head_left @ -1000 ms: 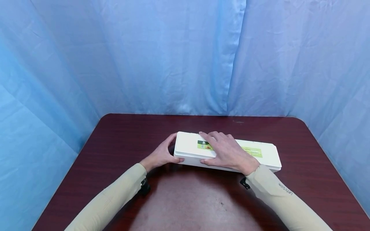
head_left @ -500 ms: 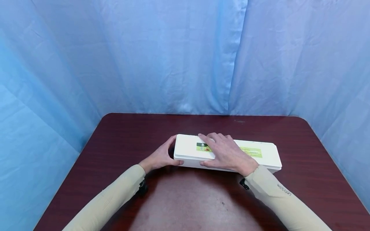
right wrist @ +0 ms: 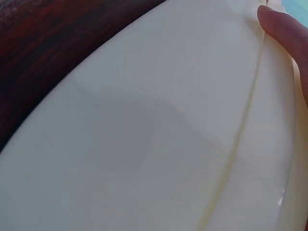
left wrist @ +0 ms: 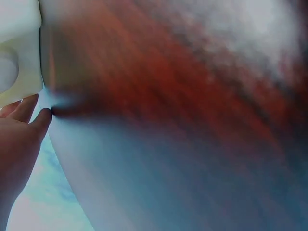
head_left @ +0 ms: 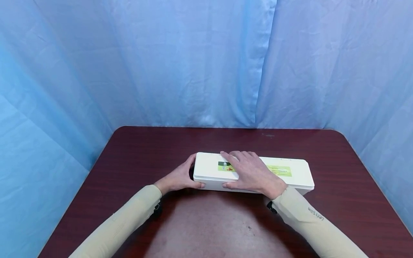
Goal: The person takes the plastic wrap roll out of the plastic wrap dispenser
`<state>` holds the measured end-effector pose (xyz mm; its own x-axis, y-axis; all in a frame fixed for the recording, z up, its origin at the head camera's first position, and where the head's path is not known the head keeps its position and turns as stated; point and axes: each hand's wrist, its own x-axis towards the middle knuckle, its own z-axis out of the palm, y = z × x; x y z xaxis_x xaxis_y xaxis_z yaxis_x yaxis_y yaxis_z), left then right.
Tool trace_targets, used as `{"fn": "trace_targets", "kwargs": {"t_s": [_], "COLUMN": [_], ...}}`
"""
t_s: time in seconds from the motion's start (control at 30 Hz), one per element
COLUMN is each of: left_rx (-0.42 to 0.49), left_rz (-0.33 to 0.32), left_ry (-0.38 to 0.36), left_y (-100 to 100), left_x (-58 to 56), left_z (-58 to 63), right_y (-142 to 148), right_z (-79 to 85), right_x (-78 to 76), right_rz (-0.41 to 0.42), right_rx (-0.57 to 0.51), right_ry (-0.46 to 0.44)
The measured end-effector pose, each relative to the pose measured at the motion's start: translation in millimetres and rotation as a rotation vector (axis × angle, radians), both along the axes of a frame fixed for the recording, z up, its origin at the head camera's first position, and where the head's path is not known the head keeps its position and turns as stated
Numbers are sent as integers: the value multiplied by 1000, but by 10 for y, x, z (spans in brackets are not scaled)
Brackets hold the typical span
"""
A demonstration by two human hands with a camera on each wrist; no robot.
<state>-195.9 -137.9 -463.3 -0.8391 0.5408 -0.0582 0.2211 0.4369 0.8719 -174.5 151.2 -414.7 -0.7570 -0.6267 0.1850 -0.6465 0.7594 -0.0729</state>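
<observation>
A long white lidded box lies crosswise in the middle of the head view, a green and yellow label on its lid. At its left end my left hand grips the corner, thumb on the front side and fingers behind. From above, my right hand spans the lid left of centre, with the thumb against the front wall and fingers toward the far edge. The left wrist view has the hand under the box end. In the right wrist view, the thumb presses near the lid seam.
The dark red-brown table has rounded far corners and a pale glare patch at the front. Blue curtains hang behind and along both sides. Both forearms wear light sleeves, with dark bands at the wrists.
The box's left end has come down and slightly toward me, with both hands moving along with it. Its right end has stayed nearly in place.
</observation>
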Motion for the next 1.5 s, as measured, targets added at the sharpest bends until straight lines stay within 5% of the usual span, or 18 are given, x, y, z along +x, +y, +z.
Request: {"fn": "trace_targets", "kwargs": {"t_s": [0.63,1.5], "left_rx": [-71,-58], "left_rz": [14,3], "left_ry": [72,7], "left_y": [-6,-14], "left_x": [0,-2], "left_z": [-10,-10], "right_y": [328,556], "right_z": [92,31], "right_x": [73,92], "right_rz": [1,-19], "right_rx": [32,-19], "right_ry": [-2,-8]}}
